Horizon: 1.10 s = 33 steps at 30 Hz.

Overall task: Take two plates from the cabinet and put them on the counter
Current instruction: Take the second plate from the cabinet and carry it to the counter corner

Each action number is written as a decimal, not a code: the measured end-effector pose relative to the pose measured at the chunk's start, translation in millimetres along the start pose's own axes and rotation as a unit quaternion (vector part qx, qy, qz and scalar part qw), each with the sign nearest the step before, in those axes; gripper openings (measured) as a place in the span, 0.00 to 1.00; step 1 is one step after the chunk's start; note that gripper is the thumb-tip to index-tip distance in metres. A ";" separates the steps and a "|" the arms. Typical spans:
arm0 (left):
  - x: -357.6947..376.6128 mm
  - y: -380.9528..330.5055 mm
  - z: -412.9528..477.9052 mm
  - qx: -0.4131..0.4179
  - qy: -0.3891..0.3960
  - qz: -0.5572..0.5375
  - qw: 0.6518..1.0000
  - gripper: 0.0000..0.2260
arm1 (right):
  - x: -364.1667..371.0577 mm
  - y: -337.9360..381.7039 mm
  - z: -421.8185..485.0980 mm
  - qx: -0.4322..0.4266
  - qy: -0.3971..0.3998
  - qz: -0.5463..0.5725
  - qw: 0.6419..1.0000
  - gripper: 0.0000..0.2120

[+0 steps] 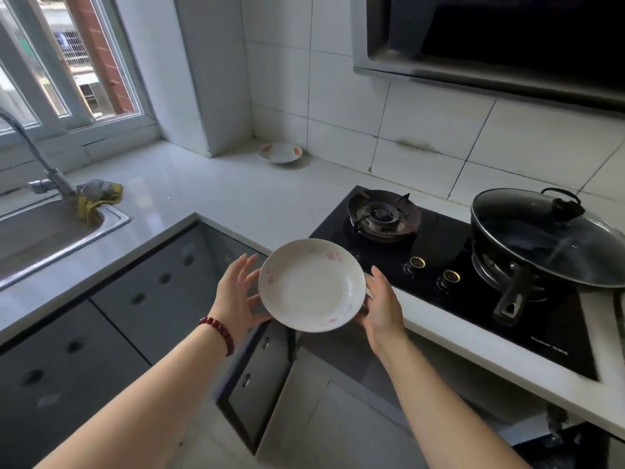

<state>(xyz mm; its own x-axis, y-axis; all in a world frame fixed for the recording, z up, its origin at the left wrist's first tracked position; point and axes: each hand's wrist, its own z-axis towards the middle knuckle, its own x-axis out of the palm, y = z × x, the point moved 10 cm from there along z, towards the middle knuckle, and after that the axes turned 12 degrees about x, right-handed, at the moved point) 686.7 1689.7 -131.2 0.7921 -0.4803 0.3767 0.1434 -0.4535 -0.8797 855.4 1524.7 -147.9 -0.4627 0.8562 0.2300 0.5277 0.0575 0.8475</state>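
Observation:
A white plate with faint pink marks (311, 286) is held level in front of the counter's edge, above an open dark cabinet door (255, 377). My left hand (236, 294), with a red bead bracelet at the wrist, grips its left rim. My right hand (380, 308) grips its right rim. A second white plate with red marks (280, 152) lies on the white counter (209, 187) in the far corner by the tiled wall.
A black gas hob (436, 262) is set into the counter on the right, with a lidded black pan (544, 238) on its right burner. A steel sink (44, 235) with a tap and a yellow cloth (96, 199) lies at left. A range hood hangs above the hob.

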 end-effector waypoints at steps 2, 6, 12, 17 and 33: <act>-18.0 -20.3 18.3 0.005 0.001 -0.002 1.000 0.23 | 30.4 4.6 6.9 -0.008 0.002 0.003 1.000 0.23; -53.4 -72.0 59.8 0.025 0.018 0.009 0.999 0.23 | 92.1 11.2 20.6 -0.023 -0.015 0.021 0.999 0.23; -124.0 -141.8 110.8 0.044 0.038 0.027 0.998 0.21 | 198.2 12.1 50.7 -0.034 -0.010 0.024 0.999 0.22; -186.4 -183.0 138.9 0.049 0.024 0.014 0.998 0.19 | 282.4 -7.7 75.9 0.001 0.012 0.017 1.000 0.25; -229.5 -226.5 261.1 0.026 0.008 -0.004 1.000 0.20 | 379.8 19.1 167.1 0.011 0.004 0.013 1.000 0.10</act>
<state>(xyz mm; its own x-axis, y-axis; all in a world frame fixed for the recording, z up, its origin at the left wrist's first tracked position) 627.4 2098.6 -94.3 0.7809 -0.4890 0.3887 0.1810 -0.4184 -0.8900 808.8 1936.8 -124.3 -0.4538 0.8538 0.2550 0.5548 0.0468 0.8306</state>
